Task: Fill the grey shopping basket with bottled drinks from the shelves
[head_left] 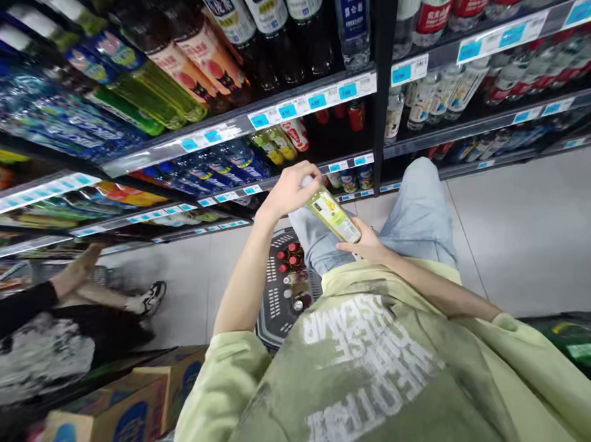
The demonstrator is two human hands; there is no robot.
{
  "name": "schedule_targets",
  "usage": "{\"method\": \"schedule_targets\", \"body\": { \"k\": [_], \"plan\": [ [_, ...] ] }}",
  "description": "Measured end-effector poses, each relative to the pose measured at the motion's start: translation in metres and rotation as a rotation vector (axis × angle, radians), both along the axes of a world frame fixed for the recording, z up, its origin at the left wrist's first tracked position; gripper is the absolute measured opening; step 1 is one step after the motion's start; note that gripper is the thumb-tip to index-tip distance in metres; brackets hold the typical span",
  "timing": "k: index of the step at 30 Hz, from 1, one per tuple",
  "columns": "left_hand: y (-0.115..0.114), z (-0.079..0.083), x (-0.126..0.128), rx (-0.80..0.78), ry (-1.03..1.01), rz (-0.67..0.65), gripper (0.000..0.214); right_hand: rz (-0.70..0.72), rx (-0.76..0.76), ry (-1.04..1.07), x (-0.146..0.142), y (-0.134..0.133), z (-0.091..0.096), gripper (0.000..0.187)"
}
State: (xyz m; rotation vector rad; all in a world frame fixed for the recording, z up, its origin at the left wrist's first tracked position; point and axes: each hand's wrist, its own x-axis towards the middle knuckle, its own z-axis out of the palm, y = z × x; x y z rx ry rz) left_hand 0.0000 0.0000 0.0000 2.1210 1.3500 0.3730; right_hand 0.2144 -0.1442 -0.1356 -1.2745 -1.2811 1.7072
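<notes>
My left hand fingers clamp the drink bottle cap; right hand fingers grip its base. Label unreadable. Open floor to my right.

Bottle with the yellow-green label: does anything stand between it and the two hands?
Nothing visible does. The left hand grips the cap end of the bottle, and the right hand supports its lower end.

Slim bottle of pale yellow-green drink, light label. Lies tilted, cap end upper left, base lower right. Cap end inside the left hand, base against the right hand.
</notes>
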Motion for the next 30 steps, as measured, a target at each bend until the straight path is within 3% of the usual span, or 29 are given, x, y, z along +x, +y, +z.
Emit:
{"method": "schedule_targets", "body": {
  "k": [3, 6, 13, 17, 21, 27, 30],
  "plan": [
    [-0.001, 0.000, -0.005, 0.024, 0.008, 0.090, 0.013, -0.124, 0.118, -0.096, 0.001, 0.001, 0.005, 0.081],
    [-0.004, 0.001, -0.005, 0.053, -0.021, 0.164, 0.009, -0.156, 0.096, -0.028, 0.004, 0.005, 0.012, 0.077],
    [-0.007, 0.005, 0.007, -0.024, -0.057, 0.123, 0.009, 0.310, -0.590, 0.685, 0.015, 0.007, 0.015, 0.056],
    [-0.007, 0.006, 0.008, -0.047, -0.021, 0.108, 0.013, 0.411, -0.760, 0.908, 0.020, 0.007, 0.004, 0.053],
    [-0.006, 0.008, 0.007, -0.037, -0.027, 0.075, 0.014, 0.407, -0.792, 0.959, 0.020, 0.008, 0.002, 0.056],
    [-0.005, 0.009, 0.009, -0.017, -0.042, 0.035, 0.014, 0.391, -0.862, 0.903, 0.015, 0.013, 0.012, 0.084],
    [-0.005, 0.009, 0.009, -0.010, -0.050, 0.019, 0.014, 0.373, -0.852, 0.848, 0.014, 0.014, 0.014, 0.079]
  ]
}}
